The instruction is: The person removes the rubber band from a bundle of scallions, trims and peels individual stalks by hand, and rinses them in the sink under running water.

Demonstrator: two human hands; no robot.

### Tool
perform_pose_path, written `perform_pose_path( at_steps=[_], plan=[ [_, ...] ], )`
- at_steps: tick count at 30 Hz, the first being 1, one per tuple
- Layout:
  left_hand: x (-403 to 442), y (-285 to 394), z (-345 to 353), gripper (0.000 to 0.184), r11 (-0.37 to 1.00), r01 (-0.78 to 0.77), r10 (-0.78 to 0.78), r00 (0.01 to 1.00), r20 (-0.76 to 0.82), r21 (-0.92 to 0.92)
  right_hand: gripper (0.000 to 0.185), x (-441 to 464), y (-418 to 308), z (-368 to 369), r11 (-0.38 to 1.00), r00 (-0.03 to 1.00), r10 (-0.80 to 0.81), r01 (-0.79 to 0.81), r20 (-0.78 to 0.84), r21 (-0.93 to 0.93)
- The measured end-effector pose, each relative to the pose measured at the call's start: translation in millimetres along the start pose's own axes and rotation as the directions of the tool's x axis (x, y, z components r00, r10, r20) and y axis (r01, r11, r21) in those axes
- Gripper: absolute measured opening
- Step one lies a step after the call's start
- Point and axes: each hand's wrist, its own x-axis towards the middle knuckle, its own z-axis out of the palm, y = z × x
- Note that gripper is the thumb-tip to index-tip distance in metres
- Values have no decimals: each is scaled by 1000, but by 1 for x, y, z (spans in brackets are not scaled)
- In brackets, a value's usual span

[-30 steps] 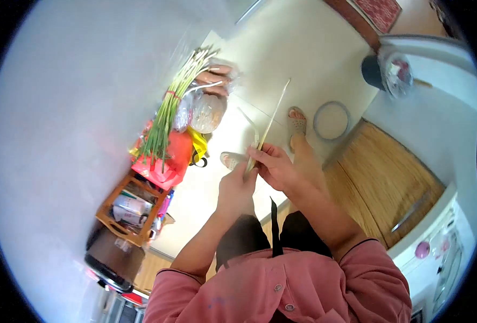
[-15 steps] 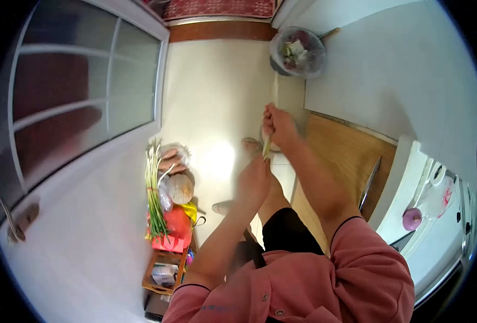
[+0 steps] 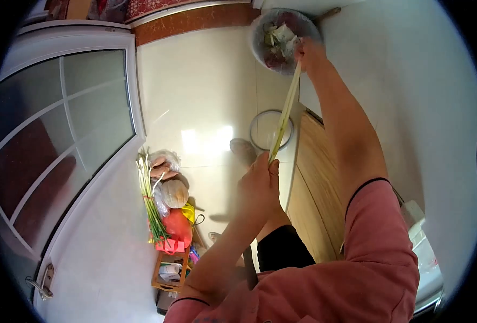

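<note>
My left hand [image 3: 261, 178], low and in front of my body, is closed around the near end of a long pale green stalk [image 3: 285, 116]. The stalk runs taut and slanting up to my right hand [image 3: 307, 53], whose fingers are pinched on its far end. It looks like a leek or scallion stalk, but its exact kind cannot be made out. That right hand is over the near right rim of a bin [image 3: 259, 46] lined with a clear bag, with vegetable scraps [image 3: 282, 35] inside.
A thin round rim [image 3: 271, 110] lies on the floor below the stalk. Along the left wall are bundled green stalks [image 3: 151, 202], a round pale item [image 3: 174, 194], red bags [image 3: 178, 226] and a wooden crate [image 3: 155, 277]. A glazed door [image 3: 136, 97] stands left, wooden panels [image 3: 313, 188] right.
My right hand has moved up and away to the bin, drawing the stalk out long between both hands. My left hand stays near its place. The view has shifted.
</note>
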Motion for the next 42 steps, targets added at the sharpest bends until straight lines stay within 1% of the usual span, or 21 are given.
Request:
perform_pose_path(
  at_steps=[3, 5, 7, 9, 10, 11, 12, 14, 15, 16, 18, 20, 24, 28, 29, 30, 32, 35, 38, 39, 42],
  plan=[
    [-13, 4, -1, 22, 993, 114, -113, 992, 52, -15, 23, 69, -30, -29, 985, 989, -147, 144, 24, 99],
    [-19, -16, 10, 22, 997, 80, -79, 997, -17, 5, 26, 78, -25, -32, 984, 975, -177, 173, 138, 43],
    [-21, -31, 19, 23, 992, 124, -125, 992, -18, -34, 28, 63, -39, -23, 975, 932, -127, 180, 341, -131],
    [-19, -41, 28, 24, 998, 52, -55, 994, -93, -35, 34, 40, -33, -16, 742, 905, -318, 422, 282, -521],
    [-21, -42, 27, 25, 1000, 17, -20, 992, -127, -21, 37, 44, -30, -22, 733, 907, -327, 421, 266, -535],
    [-23, -40, 23, 26, 996, 83, -86, 994, -70, -43, 41, 46, -27, -27, 723, 908, -337, 419, 250, -549],
    [-27, -41, 20, 27, 987, 130, -135, 990, -51, -97, 46, 74, -28, -43, 855, 937, -257, 335, 238, -396],
    [-32, -46, 17, 28, 953, 214, -221, 975, -9, -215, 52, 63, -27, -47, 911, 929, -227, 308, 291, -273],
    [-36, -40, 8, 29, 879, 330, -322, 943, 80, -345, 51, 18, -28, -41, 869, 900, -272, 382, 342, -315],
    [-40, -40, 4, 30, 858, 340, -326, 940, 105, -386, 47, 1, -32, -36, 834, 890, -292, 417, 351, -363],
    [-49, -43, -2, 30, 806, 355, -325, 934, 146, -473, 36, -19, -36, -30, 772, 895, -309, 434, 322, -464],
    [-60, -49, -5, 31, 877, 238, -232, 970, 68, -418, 24, -30, -38, -30, 760, 914, -284, 400, 291, -512],
    [-92, -51, -28, 31, 934, 175, -184, 983, 0, -313, 17, -76, -6, -28, 796, 893, -272, 417, 357, -438],
    [-132, -72, -50, 31, 914, 172, -208, 976, -61, -368, 21, -203, 70, -32, 905, 931, 107, 54, 349, -422],
    [-142, -93, -47, 31, 938, 92, -144, 980, -134, -334, 27, -218, 95, -48, 883, 929, 164, 12, 332, -470],
    [-155, -90, -60, 30, 927, 195, -236, 967, -93, -322, 33, -237, 114, -61, 854, 923, 223, -30, 313, -519],
    [-179, -117, -65, 29, 871, 180, -237, 969, -71, -457, 40, -307, 138, -66, 850, 865, 480, -416, 149, -323],
    [-222, -136, -76, 30, 767, 137, -255, 962, -102, -626, 43, -370, 164, -82, 782, 731, 601, -452, 324, -430],
    [-274, -174, -69, 29, 767, 50, -239, 948, -213, -640, 42, -441, 183, -71, 663, 803, 462, -31, 376, -748],
    [-293, -192, -60, 30, 859, 4, -193, 929, -317, -512, 35, -448, 208, -82, 413, 782, 133, 515, 609, -751],
    [-360, -225, -46, 25, 995, -91, 51, 847, -529, -51, 30, -580, 191, -63, 308, 456, 197, 812, 868, -496]
  ],
)
